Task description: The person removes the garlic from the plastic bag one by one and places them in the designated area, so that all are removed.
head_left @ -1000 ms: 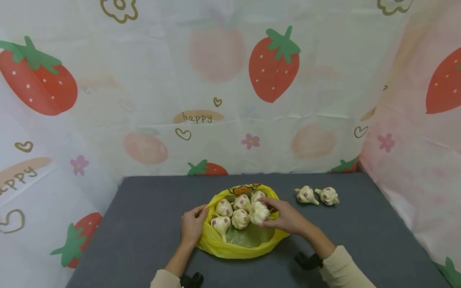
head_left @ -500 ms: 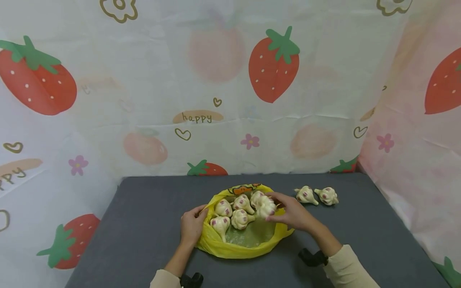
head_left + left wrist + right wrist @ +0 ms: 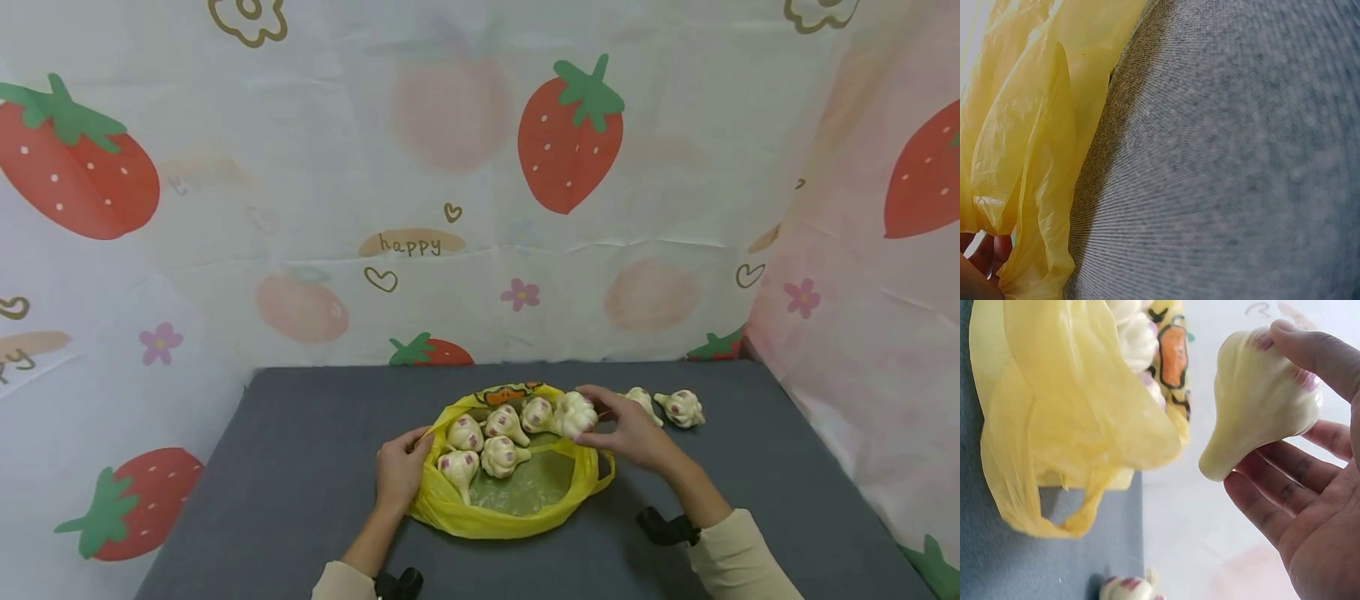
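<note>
- The right hand [image 3: 626,429] holds one garlic bulb [image 3: 575,414] between its thumb and fingers, by the right back edge of the yellow bag [image 3: 487,525].
- The left hand [image 3: 401,471] pinches the bag's left edge.
- The held bulb looks smooth. If the fingers go loose, it might slip and drop into the bag or next to it.
- If the left hand lets go, the thin side could flop over the five bulbs [image 3: 504,457] inside the bag.
- The loop handle [image 3: 1054,529] sticks out at the bag's right, so a finger could catch and tug the bag.
- Two loose bulbs [image 3: 680,408] lie to the bag's right. The right hand hides part of the nearer one.
- Yellow plastic hides some left fingers.
- I can't tell how high the held bulb is above the bag.
</note>
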The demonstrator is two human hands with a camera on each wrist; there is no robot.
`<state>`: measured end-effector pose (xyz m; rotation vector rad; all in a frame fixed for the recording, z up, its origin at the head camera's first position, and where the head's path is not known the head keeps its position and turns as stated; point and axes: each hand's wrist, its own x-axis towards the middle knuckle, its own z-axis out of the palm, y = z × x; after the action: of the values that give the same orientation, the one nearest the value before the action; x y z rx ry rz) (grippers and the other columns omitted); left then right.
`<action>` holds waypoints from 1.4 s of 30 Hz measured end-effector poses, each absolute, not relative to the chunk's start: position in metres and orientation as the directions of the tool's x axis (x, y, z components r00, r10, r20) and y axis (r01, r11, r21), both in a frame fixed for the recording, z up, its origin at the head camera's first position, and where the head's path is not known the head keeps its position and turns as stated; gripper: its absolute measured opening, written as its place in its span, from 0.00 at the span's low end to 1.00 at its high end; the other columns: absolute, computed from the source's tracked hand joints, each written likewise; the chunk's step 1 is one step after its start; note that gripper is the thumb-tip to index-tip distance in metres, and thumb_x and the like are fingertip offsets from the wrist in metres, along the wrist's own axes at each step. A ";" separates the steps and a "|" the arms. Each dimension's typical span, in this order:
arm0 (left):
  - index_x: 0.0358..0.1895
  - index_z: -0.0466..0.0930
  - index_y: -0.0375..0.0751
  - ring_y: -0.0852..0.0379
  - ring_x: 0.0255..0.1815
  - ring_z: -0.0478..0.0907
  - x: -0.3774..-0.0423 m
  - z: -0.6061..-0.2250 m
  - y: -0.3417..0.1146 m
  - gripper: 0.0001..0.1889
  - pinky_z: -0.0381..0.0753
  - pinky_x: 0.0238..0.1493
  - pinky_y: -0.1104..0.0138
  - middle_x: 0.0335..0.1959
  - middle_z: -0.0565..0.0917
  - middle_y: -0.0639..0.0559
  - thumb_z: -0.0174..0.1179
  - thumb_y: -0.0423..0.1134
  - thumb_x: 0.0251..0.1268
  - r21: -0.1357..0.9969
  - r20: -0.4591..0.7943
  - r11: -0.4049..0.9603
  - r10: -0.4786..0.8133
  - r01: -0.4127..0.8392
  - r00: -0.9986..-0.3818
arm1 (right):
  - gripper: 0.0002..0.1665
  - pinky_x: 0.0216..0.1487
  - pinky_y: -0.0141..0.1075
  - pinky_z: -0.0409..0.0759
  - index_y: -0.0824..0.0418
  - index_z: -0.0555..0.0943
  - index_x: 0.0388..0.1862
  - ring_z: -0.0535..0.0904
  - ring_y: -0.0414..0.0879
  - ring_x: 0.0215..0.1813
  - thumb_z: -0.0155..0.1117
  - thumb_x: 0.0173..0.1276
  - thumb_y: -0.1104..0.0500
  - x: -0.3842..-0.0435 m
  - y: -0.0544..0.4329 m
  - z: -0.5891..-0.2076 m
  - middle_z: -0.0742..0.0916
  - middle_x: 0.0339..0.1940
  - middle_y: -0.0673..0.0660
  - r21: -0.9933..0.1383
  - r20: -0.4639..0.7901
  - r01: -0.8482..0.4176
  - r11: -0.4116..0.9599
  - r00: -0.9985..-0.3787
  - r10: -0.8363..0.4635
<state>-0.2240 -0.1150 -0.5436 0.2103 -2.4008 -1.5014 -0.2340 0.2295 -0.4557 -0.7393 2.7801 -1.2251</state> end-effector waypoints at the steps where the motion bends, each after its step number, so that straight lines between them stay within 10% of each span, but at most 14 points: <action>1: 0.47 0.88 0.41 0.51 0.42 0.86 -0.224 -0.543 -0.115 0.11 0.79 0.37 0.72 0.43 0.89 0.44 0.63 0.40 0.67 0.897 0.175 0.442 -0.281 0.035 -0.944 | 0.41 0.52 0.49 0.79 0.61 0.69 0.69 0.80 0.49 0.48 0.72 0.60 0.49 -0.234 0.232 -0.455 0.83 0.54 0.59 -0.701 0.175 -0.411 0.582 -0.891 -0.419; 29: 0.47 0.88 0.42 0.51 0.42 0.86 -0.224 -0.546 -0.116 0.11 0.79 0.38 0.72 0.43 0.89 0.45 0.63 0.41 0.67 0.907 0.171 0.420 -0.278 0.041 -0.945 | 0.44 0.46 0.45 0.81 0.64 0.64 0.73 0.78 0.63 0.55 0.69 0.64 0.48 -0.235 0.309 -0.452 0.77 0.60 0.69 -0.694 0.124 -0.202 0.691 -0.979 -0.163; 42: 0.46 0.88 0.41 0.51 0.41 0.86 -0.223 -0.545 -0.116 0.11 0.79 0.36 0.73 0.42 0.89 0.44 0.63 0.40 0.66 0.908 0.177 0.415 -0.280 0.047 -0.943 | 0.43 0.40 0.33 0.78 0.65 0.64 0.72 0.79 0.50 0.52 0.67 0.66 0.46 -0.233 0.351 -0.456 0.80 0.58 0.69 -0.681 0.124 -0.119 0.722 -0.991 -0.047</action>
<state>-0.2232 -0.1156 -0.5448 0.2023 -2.3730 -1.5378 -0.2329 0.3509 -0.4557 -0.1453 3.0057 -1.1994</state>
